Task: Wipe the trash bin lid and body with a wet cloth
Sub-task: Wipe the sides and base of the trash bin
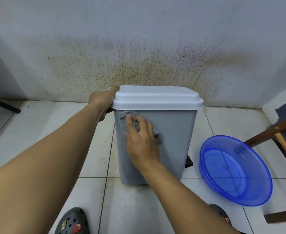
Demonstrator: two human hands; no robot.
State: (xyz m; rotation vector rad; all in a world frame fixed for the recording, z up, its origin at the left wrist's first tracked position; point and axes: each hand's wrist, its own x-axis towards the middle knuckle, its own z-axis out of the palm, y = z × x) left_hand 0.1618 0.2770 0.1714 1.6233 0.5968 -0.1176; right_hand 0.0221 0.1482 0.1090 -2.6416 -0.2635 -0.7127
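Note:
A grey trash bin (171,141) with a white lid (157,97) stands on the tiled floor against the wall. My left hand (103,103) grips the lid's left edge, thumb on top and fingers curled under the rim. My right hand (141,141) presses a grey cloth (122,120) flat against the upper left of the bin's front face, fingers spread. The cloth is bunched under and around my fingers and nearly matches the bin's colour.
A blue basin (235,169) holding water sits on the floor right of the bin. A black pedal (189,162) sticks out at the bin's lower right. Wooden furniture legs (284,142) stand at far right. My two sandalled feet (73,222) are at the bottom.

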